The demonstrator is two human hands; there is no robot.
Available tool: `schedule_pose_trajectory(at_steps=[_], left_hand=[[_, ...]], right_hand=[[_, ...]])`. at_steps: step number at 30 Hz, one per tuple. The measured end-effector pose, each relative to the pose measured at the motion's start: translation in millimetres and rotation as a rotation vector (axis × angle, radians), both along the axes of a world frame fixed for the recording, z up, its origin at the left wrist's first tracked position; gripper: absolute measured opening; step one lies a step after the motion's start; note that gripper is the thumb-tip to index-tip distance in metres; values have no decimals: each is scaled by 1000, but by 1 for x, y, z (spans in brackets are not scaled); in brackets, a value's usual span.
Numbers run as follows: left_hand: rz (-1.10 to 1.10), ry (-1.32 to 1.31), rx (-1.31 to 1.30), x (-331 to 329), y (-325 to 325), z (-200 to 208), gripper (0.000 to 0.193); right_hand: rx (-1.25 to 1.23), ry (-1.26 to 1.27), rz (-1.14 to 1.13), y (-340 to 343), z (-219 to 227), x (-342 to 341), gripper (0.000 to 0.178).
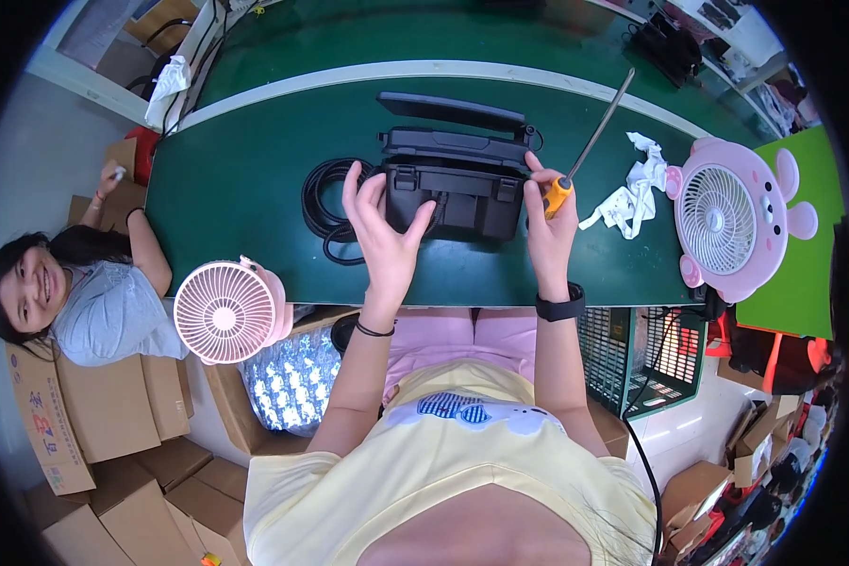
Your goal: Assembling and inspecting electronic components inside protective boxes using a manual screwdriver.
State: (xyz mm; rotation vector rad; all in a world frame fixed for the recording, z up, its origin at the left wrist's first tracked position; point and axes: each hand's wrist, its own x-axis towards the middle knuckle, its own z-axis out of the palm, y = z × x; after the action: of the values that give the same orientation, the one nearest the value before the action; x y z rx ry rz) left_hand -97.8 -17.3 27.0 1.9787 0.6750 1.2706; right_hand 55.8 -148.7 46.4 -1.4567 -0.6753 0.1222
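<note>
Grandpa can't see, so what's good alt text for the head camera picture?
A right hand holds an orange-handled metal screwdriver beside a black plastic case at a green table; the left hand is spread at the case's left side. Nearby: coiled black cable, round pale pink fan, pink animal-eared fan.

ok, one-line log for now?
left grip: at black case | right grip: holding yellow-handled screwdriver | black cable: coiled left of black case | crumpled white scrap: at right
</note>
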Motion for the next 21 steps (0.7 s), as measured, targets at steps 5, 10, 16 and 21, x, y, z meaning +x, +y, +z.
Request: schedule_pose_trajectory(at_steps=[5, 10, 16, 21], left_hand=[[25, 114, 22, -1, 5, 6, 62], [-27, 67, -52, 0, 11, 6, 58], [-87, 162, 13, 0, 19, 19, 74], [-106, 288, 4, 2, 22, 32, 83]], right_hand=[[0, -12, -5, -7, -13, -3, 12], [31, -23, -15, -6, -15, -2, 10], [11, -40, -12, -6, -14, -1, 10], [23, -11, -11, -6, -17, -1, 11]])
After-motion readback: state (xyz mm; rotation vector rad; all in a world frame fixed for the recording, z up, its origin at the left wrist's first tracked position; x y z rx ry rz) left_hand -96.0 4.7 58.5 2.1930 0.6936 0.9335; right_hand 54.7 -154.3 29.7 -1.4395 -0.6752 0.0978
